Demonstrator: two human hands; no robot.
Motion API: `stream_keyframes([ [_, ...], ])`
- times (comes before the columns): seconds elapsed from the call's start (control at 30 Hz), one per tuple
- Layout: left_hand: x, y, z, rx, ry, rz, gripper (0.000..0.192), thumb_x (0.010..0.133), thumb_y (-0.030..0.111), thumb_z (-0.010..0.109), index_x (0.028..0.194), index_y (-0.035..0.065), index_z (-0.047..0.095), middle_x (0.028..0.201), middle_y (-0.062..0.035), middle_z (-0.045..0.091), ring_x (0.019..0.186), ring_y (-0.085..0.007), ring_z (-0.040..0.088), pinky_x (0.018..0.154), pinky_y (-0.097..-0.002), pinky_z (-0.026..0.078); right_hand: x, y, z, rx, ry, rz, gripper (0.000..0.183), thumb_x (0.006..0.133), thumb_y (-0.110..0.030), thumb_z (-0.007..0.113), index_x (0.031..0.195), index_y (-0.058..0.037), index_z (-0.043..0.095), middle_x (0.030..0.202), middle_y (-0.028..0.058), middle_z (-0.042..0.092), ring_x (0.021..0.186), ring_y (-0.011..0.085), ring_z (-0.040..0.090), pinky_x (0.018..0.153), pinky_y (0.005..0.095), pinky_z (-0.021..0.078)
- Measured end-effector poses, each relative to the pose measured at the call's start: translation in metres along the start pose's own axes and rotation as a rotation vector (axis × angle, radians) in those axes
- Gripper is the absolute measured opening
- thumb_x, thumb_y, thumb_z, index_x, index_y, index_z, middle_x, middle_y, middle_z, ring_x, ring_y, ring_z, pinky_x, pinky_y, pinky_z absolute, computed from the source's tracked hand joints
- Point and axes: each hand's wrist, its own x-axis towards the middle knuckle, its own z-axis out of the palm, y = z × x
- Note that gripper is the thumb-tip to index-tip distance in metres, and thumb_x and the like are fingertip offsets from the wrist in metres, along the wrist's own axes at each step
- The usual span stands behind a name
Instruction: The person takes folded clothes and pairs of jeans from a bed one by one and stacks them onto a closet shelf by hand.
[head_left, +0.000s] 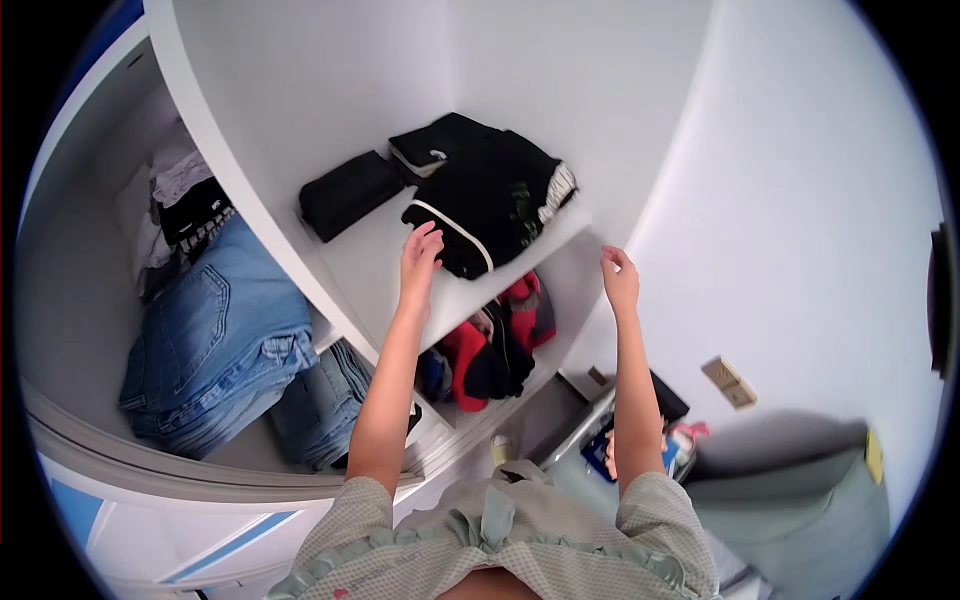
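Note:
A folded black garment (480, 195) with a cream stripe lies on the white wardrobe shelf (367, 292). My left hand (421, 259) is at its near left edge, fingers apart and holding nothing. Whether the fingertips touch the cloth I cannot tell. Off to the right, my right hand (621, 277) hangs in front of the wardrobe's side edge, empty, its fingers loosely curled and the thumb apart from them. Behind the striped garment sits another folded black item (442, 139) with a small white mark. A black fabric bundle or pouch (351, 195) rests farther left on the shelf.
Red and dark clothes (499, 352) fill the compartment below. Past a white divider (247, 217) on the left are folded blue jeans (217, 330) and more jeans (322, 405). To my lower right stand a cluttered small table (581, 476) and a grey-green padded seat (787, 502) beside a wall socket (729, 382).

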Motion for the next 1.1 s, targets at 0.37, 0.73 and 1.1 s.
stream_keyframes([
  [0.37, -0.118, -0.058, 0.079, -0.124, -0.511, -0.255, 0.044, 0.090, 0.038, 0.030, 0.118, 0.0098, 0.050, 0.112, -0.0077, 0.056, 0.100, -0.0178, 0.053, 0.087, -0.0316, 0.040, -0.216, 0.043, -0.170, -0.231, 0.293, 0.032, 0.024, 0.077, -0.024, 0.058, 0.096, -0.0091, 0.064, 0.088, 0.0098, 0.065, 0.083, 0.0276, 0.061, 0.074, 0.0352, 0.0467],
  [0.73, -0.359, -0.090, 0.228, -0.025, -1.164, -0.436, 0.044, 0.089, 0.040, 0.032, 0.112, 0.0103, 0.054, 0.107, -0.0051, 0.057, 0.098, -0.0156, 0.054, 0.085, -0.0306, 0.039, -0.494, 0.082, -0.335, -0.285, 0.738, 0.439, 0.024, 0.076, -0.018, 0.059, 0.096, -0.0058, 0.062, 0.091, 0.0117, 0.064, 0.089, 0.0290, 0.060, 0.080, 0.0352, 0.0449],
  [1.1, -0.636, -0.099, 0.303, 0.017, -1.683, -0.468, 0.039, 0.088, 0.036, 0.038, 0.112, 0.0089, 0.054, 0.105, -0.0046, 0.059, 0.094, -0.0145, 0.055, 0.080, -0.0286, 0.041, -0.765, 0.078, -0.457, -0.618, 1.220, 0.688, 0.025, 0.075, -0.019, 0.061, 0.099, -0.0117, 0.063, 0.101, 0.0088, 0.062, 0.099, 0.0274, 0.054, 0.089, 0.0358, 0.0392],
])
